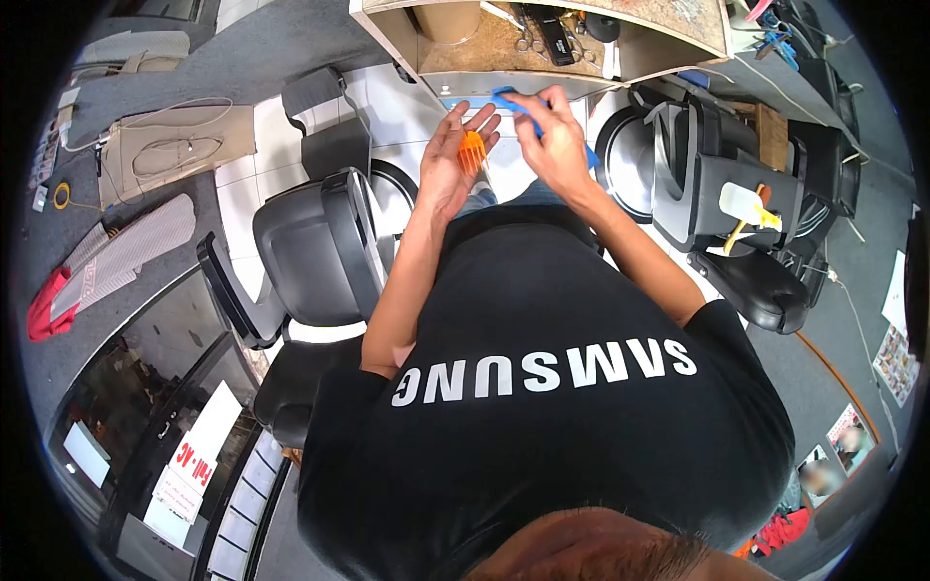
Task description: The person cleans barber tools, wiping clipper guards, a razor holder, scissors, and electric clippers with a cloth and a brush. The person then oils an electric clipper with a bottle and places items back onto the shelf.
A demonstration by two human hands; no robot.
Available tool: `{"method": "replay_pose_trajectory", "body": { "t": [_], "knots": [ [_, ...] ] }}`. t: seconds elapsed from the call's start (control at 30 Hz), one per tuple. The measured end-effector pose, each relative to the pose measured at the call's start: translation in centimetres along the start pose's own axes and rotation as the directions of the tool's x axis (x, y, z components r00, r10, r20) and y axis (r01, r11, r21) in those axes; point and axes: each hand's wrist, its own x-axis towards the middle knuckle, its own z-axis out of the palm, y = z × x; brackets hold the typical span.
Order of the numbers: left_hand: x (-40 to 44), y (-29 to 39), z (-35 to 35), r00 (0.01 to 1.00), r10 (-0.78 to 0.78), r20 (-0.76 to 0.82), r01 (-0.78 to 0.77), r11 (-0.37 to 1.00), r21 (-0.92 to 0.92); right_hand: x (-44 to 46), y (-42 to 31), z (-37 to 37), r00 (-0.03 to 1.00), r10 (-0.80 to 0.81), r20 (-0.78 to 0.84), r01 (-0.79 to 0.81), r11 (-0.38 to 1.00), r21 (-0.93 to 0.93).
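My left hand point(449, 165) is palm up with its fingers partly spread. It holds an orange toothed piece point(472, 153), which looks like a clipper guard comb, against the palm and fingers. Close by on the right, my right hand point(557, 145) is closed with its fingertips pinching a blue cloth point(504, 97). More of the blue shows under that hand and beside its wrist. The two hands are a little apart, in front of the counter's edge.
Ahead, an open counter shelf point(465, 56) holds scissors point(528, 41) and a black trimmer-like device point(554, 39). Black salon chairs stand on the left point(305, 252) and right point(717, 165). A white spray bottle point(741, 203) is on the right-hand chair.
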Motion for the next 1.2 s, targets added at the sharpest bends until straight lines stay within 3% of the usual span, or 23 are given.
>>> {"method": "replay_pose_trajectory", "body": {
  "t": [0.1,0.13,0.23,0.27,0.4,0.53,0.6,0.7,0.73,0.77,0.83,0.93,1.03,1.13,1.2],
  "knots": [
    [0.1,-0.3,-0.7,0.992,-0.125,0.018,0.117,0.967,0.228,-0.2,0.2,0.3,0.917,-0.367,0.159,0.371,0.929,0.005],
    [0.1,-0.2,-0.6,0.990,-0.128,0.052,0.111,0.963,0.244,-0.2,0.7,0.4,0.930,-0.321,0.182,0.329,0.944,-0.019],
    [-0.4,0.1,-0.1,0.987,-0.121,0.108,0.088,0.959,0.269,1.3,5.2,1.3,0.996,-0.022,0.081,0.024,0.999,-0.023],
    [-0.5,0.2,0.1,0.988,-0.113,0.104,0.081,0.960,0.269,1.6,5.4,1.0,1.000,0.007,0.026,-0.006,0.999,-0.044],
    [-0.7,0.4,0.1,0.987,-0.160,-0.013,0.154,0.925,0.346,0.2,1.2,0.5,0.939,-0.297,0.172,0.290,0.955,0.065],
    [-1.0,0.5,0.3,0.989,-0.047,0.143,0.006,0.961,0.276,1.5,4.8,2.2,0.994,-0.044,0.102,0.043,0.999,0.008],
    [-1.0,1.4,0.9,0.995,0.054,0.086,-0.076,0.957,0.280,2.3,4.6,1.7,0.981,0.157,0.110,-0.166,0.983,0.079],
    [-1.0,1.7,0.6,0.992,0.122,0.031,-0.126,0.961,0.245,0.9,1.5,1.7,0.917,0.250,0.310,-0.321,0.925,0.205],
    [-0.7,1.9,0.6,0.992,0.117,0.047,-0.125,0.962,0.243,0.4,0.8,1.9,0.851,0.297,0.434,-0.408,0.894,0.187],
    [-0.5,1.9,0.7,0.992,0.108,0.060,-0.119,0.964,0.240,-0.2,0.8,2.5,0.879,0.195,0.436,-0.316,0.922,0.224],
    [0.0,1.1,0.2,0.989,0.139,0.058,-0.149,0.947,0.284,-0.2,-0.6,2.3,0.762,0.273,0.587,-0.502,0.822,0.269],
    [0.5,0.0,0.0,0.957,0.277,-0.091,-0.219,0.889,0.403,-0.6,-0.1,3.6,0.860,0.242,0.449,-0.460,0.748,0.478],
    [-0.4,-0.3,-0.6,0.985,0.126,-0.117,-0.054,0.873,0.484,-0.3,0.5,3.9,0.939,0.188,0.288,-0.299,0.858,0.416],
    [-0.5,-1.7,-0.9,0.972,0.204,-0.112,-0.143,0.903,0.404,-0.4,0.9,3.8,0.937,0.204,0.285,-0.290,0.908,0.303],
    [-0.3,-1.9,-0.3,0.941,0.300,-0.155,-0.233,0.909,0.346,-0.2,0.9,3.6,0.877,0.354,0.324,-0.453,0.833,0.317]
  ]
}}
